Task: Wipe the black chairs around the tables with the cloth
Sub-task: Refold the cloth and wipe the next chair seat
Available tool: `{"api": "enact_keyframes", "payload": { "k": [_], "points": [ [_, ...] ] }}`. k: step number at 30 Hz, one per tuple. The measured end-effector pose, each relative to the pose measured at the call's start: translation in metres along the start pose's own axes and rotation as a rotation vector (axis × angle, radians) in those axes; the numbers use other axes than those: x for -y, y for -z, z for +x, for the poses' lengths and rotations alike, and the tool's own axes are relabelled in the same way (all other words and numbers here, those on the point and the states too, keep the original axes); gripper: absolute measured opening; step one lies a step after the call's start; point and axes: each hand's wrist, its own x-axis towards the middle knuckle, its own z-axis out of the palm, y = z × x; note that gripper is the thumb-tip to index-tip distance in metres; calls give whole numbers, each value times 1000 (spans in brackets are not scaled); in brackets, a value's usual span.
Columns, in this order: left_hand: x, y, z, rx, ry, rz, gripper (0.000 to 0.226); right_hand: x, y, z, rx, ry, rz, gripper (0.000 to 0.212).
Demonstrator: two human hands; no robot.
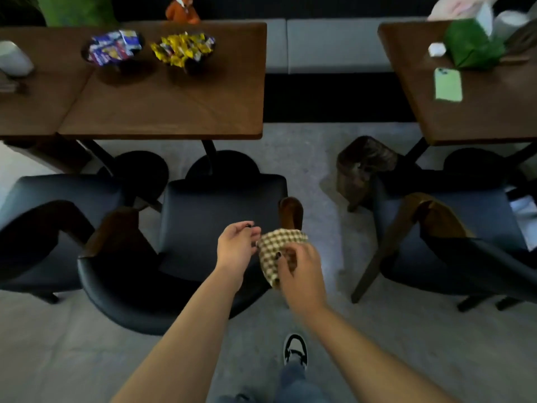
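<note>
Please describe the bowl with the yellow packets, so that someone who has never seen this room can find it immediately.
Look at the wooden table on the left, behind the black chairs. Two dark bowls stand side by side near its far edge. The bowl you want is the right one, heaped with yellow packets, while its neighbour holds blue ones.

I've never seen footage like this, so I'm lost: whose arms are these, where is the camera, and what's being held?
There is one picture, from a wide-angle camera worn on a person's head, looking forward and down. The two bare arms are that person's. The right hand grips a checked cloth at the wooden arm of the middle black chair. The left hand hangs beside the cloth, fingers relaxed. On the wooden table beyond stand two bowls of wrapped sweets. A green phone lies on the right table.
</note>
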Motion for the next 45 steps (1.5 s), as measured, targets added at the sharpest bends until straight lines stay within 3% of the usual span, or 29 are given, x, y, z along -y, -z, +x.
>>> {"api": "enact_keyframes", "payload": {
  "k": [2,4,7,13,17,21,26,29,33,36,40,43,45],
  "points": [
    [12,-5,18,-34,44,-27,17,-1,-11,-1,-37,-16,-73,40],
    [20,-9,30,-45,80,-44,17,4,-22,-5,61,-51,-86,62],
    [29,-15,47,-23,137,-78,18,10,-40,-5,120,-85,-128,76],
    [40,-30,76,125,244,-142,20,13,-43,29,141,-186,-262,67],
    [45,-41,94,252,190,-7,29,11,-42,44,198,-179,-339,67],
    [51,-45,112,285,154,292,32,-1,-37,88,278,-79,-396,65],
    [69,-42,136,394,276,277,31,-11,-50,170,453,115,-759,55],
    [73,-41,150,473,194,638,21,-6,-57,215,582,150,-834,25],
    [74,-38,160,577,137,986,26,-2,-61,233,739,206,-854,37],
    [73,-37,160,548,156,997,24,1,-48,213,826,377,-873,40],
    [72,-37,156,543,139,1002,26,-1,-22,168,828,690,-899,42],
    [69,-37,153,569,130,1037,28,-4,-21,171,829,696,-914,40],
    [67,-38,153,576,126,1071,31,-4,-34,195,843,588,-886,38]
  ]
}}
